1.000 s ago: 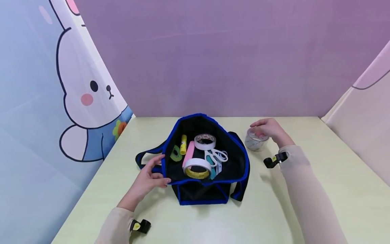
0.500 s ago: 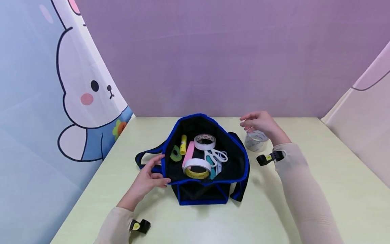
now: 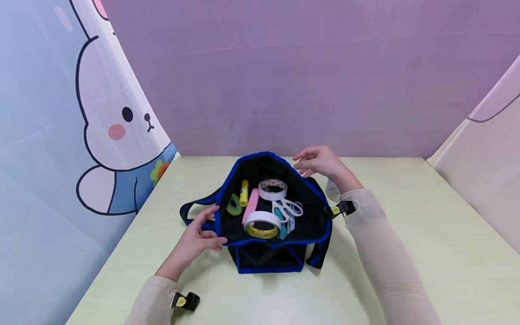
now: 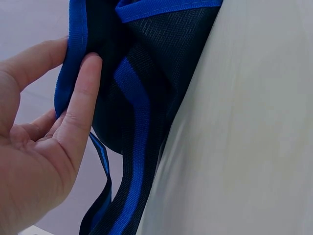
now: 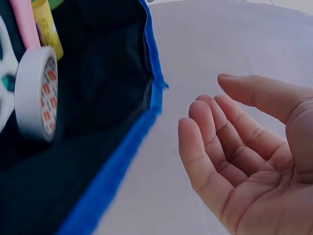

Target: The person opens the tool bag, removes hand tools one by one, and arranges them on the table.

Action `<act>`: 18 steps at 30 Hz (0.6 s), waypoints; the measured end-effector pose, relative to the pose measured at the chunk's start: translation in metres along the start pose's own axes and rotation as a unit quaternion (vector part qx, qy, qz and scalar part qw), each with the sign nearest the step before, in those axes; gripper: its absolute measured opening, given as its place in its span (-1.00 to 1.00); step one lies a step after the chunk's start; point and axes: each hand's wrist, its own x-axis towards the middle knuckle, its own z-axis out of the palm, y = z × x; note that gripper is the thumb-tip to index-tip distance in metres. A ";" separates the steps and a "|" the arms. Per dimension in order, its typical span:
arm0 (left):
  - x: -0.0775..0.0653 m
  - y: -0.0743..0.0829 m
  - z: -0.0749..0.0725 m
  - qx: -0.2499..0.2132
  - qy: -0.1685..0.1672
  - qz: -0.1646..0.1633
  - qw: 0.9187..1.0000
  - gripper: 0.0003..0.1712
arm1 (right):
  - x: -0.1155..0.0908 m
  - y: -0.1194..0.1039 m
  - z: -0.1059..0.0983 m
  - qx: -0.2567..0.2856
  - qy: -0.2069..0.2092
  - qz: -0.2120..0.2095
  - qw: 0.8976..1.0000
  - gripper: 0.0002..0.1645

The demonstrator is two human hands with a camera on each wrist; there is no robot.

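Observation:
A black bag (image 3: 313,225) with blue trim stands wide-mouthed on the table. My left hand (image 3: 199,239) pinches its left rim; in the left wrist view the blue edging (image 4: 77,39) lies between thumb and fingers. Over the bag's far right rim hovers my right hand (image 3: 322,162), fingers loosely bent, holding nothing and apart from the edge in the right wrist view. Inside the bag lie two white tape rolls (image 3: 273,189), white-handled scissors (image 3: 292,207), a pink stick (image 3: 252,205), a yellow tube (image 3: 243,193), a green item (image 3: 234,205) and something teal (image 3: 282,230).
A clear tape roll (image 3: 333,192) stands on the table right of the bag, mostly hidden behind my right wrist. Carry straps (image 3: 188,210) loop out at the bag's sides. A purple backdrop (image 3: 284,90) rises behind the pale table (image 3: 426,216).
My right hand has let go of the clear tape roll and moved left to the bag's far right rim. The left hand has stayed on the bag.

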 end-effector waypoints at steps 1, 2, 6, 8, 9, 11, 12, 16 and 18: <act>0.000 0.000 0.000 0.000 0.000 0.000 1.000 -0.01 | 0.001 -0.002 0.004 0.002 -0.004 -0.002 1.000 -0.62; 0.000 0.000 -0.001 0.000 -0.001 0.000 1.000 -0.01 | 0.002 -0.003 0.007 0.003 -0.007 -0.003 1.000 -0.62; 0.001 0.000 -0.001 -0.001 -0.002 0.001 1.000 -0.02 | 0.004 -0.009 0.020 0.009 -0.022 -0.010 1.000 -0.62; 0.001 0.001 -0.001 -0.002 -0.002 0.002 1.000 -0.02 | 0.005 -0.011 0.027 0.008 -0.031 -0.013 0.999 -0.65; 0.001 0.001 -0.001 -0.002 -0.002 0.002 1.000 -0.02 | 0.006 -0.012 0.030 0.007 -0.038 -0.015 0.999 -0.66; 0.001 0.001 -0.001 -0.002 -0.001 0.001 1.000 -0.02 | 0.007 -0.012 0.038 0.004 -0.054 -0.015 0.998 -0.69; 0.001 0.000 -0.001 -0.002 -0.002 0.001 1.000 -0.02 | 0.008 -0.011 0.042 0.000 -0.062 -0.013 0.998 -0.69; 0.001 0.000 -0.001 -0.001 -0.001 0.000 1.000 -0.02 | 0.012 -0.004 0.057 -0.010 -0.102 -0.003 0.995 -0.68; 0.000 0.001 -0.001 0.000 -0.001 0.000 1.000 -0.02 | 0.013 0.000 0.064 -0.010 -0.122 0.005 0.992 -0.66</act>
